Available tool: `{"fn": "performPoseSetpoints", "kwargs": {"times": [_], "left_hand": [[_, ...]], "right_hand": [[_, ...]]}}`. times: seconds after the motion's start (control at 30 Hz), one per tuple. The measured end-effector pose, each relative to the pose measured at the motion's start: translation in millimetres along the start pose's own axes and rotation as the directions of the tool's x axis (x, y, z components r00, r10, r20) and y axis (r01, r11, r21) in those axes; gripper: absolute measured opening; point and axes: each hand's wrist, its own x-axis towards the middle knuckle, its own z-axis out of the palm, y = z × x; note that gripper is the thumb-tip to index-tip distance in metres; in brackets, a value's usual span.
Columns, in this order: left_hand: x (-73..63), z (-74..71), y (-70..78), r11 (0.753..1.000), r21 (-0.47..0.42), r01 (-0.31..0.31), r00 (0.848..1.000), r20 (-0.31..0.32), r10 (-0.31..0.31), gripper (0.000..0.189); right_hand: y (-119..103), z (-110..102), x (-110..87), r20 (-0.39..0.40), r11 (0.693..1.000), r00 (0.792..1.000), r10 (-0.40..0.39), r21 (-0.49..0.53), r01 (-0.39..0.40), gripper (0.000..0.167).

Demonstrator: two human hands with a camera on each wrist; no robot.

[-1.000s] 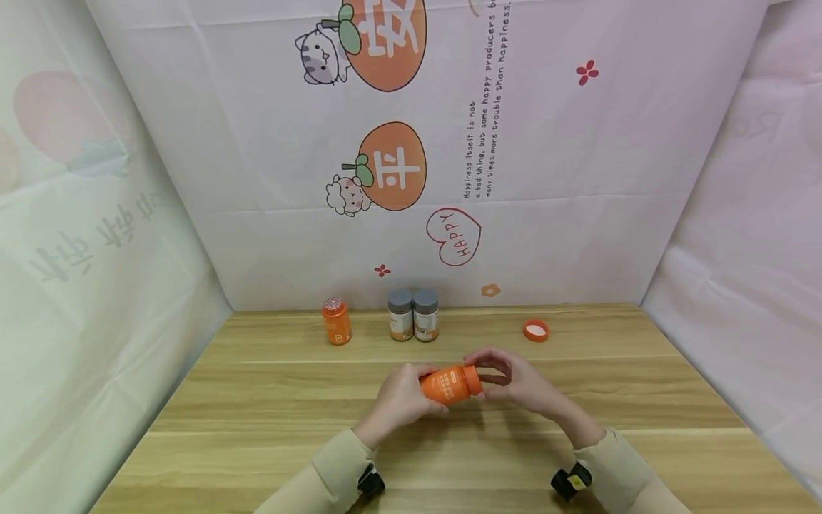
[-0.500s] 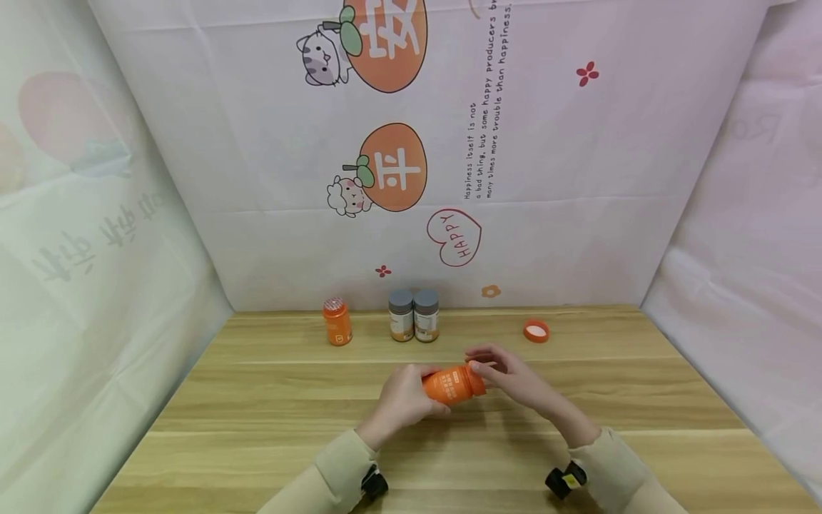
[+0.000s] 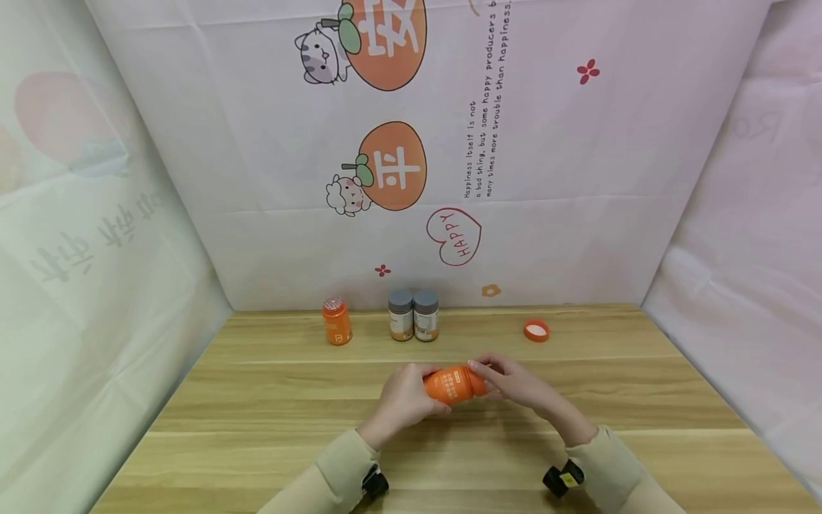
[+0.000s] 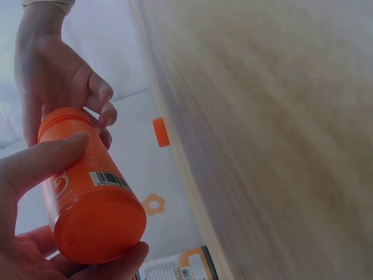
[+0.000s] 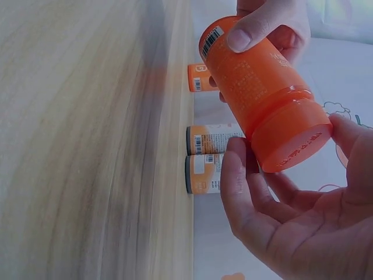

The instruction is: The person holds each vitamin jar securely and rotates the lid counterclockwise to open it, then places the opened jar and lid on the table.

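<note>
In the head view, my left hand grips an orange bottle, which lies tilted above the table with its capped end to the right. The left wrist view shows the left thumb across the bottle's side and fingers under its base. My right hand is at the other end. Seen from the right wrist, the right thumb and fingertips pinch the orange screw cap from opposite sides. Raised lettering marks the cap's flat top.
A second orange bottle with a silvery-pink top stands at the back left. Two grey-lidded jars stand side by side right of it. An orange cap with a white inside lies at the back right, near the printed cloth wall.
The right hand's fingers have shifted round the cap, with the thumb now over the near upper side. The left hand keeps its grip, and the bottle has moved very slightly right.
</note>
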Motion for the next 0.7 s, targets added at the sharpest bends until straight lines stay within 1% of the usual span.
{"fn": "performPoseSetpoints", "kwargs": {"times": [0.17, 0.5, 0.7], "left_hand": [[0.2, 0.2, 0.4, 1.000, 0.009, -0.005, 1.000, -0.004, 0.005, 0.055], [1.0, 0.5, -1.3, 1.000, 0.005, -0.019, 1.000, -0.004, 0.019, 0.056], [0.9, 0.3, -1.0, 1.000, -0.006, -0.002, 1.000, -0.003, 0.002, 0.057]], "right_hand": [[1.1, -1.8, 1.2, 0.016, 1.000, 1.000, 0.005, 0.023, -0.005, 0.054], [-0.1, -3.6, -1.1, 0.011, 0.999, 1.000, -0.009, 0.038, 0.009, 0.055], [1.7, -5.3, -2.9, 0.027, 0.998, 0.998, -0.048, 0.052, 0.047, 0.056]]}}
